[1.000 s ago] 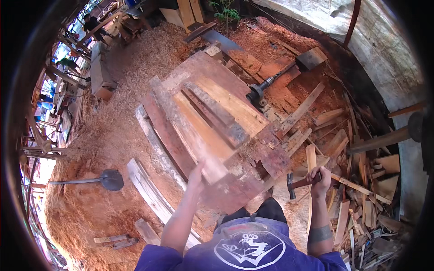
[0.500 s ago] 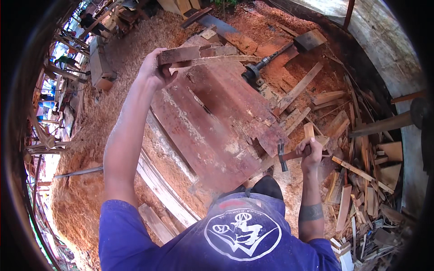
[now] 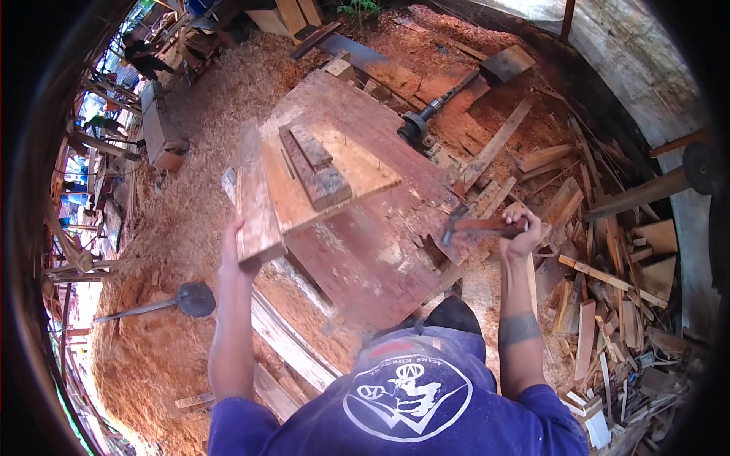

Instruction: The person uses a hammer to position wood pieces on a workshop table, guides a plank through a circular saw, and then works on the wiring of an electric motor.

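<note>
while the left grip (image 3: 233,253) clamps the wooden panel (image 3: 359,173) over the table (image 3: 365,270), the right grip (image 3: 523,230) encloses a hammer (image 3: 485,225); the panel seems stiff, fairly heavy, best held by its thick edge (image 3: 255,216).

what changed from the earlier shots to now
The wooden panel, on edge half a second ago, now shows its broad face, further forward and left than a second ago. The left hand has shifted to the near end of its side plank. The right hand has moved the hammer forward. Unchanged: its grip on the hammer; the shovel on the sawdust.
</note>
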A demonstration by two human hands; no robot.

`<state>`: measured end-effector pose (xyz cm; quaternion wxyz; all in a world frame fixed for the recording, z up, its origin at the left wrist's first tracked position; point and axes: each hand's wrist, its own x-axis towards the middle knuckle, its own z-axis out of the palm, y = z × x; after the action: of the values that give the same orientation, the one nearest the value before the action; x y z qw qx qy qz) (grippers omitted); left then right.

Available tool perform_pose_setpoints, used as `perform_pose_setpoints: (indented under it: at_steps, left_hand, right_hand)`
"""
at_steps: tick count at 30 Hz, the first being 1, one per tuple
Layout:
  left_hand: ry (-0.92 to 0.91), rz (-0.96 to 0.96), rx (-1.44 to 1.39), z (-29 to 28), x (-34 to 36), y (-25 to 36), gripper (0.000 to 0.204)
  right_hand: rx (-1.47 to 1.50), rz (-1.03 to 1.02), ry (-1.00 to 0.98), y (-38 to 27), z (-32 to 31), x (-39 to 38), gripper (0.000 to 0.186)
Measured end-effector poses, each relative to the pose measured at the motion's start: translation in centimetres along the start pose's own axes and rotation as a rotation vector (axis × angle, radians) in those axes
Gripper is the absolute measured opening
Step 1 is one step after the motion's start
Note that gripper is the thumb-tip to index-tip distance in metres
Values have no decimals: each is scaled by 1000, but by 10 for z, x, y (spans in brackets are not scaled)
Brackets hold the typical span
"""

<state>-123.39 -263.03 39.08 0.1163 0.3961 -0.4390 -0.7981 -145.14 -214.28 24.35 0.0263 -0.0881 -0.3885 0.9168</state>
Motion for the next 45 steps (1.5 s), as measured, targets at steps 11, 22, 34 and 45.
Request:
perform_pose_setpoints:
  at_steps: [11,22,34,45]
  left_hand:
    - [75,-65,-111,-59,-5,-124,62]
    - [-174,-39,354,21,-77,-182,46]
    - [-51,-158,-332,-162,140,-127,51]
    - [-262,380,207,-60,40,-112,44]
  right_hand:
    - [212,529,783,117,-144,-34,59]
    - [-15,1073,-189,154,57,-126,64]
    - [-317,994,-78,138,118,-168,23]
    - [-380,424,-386,46,142,-199,21]
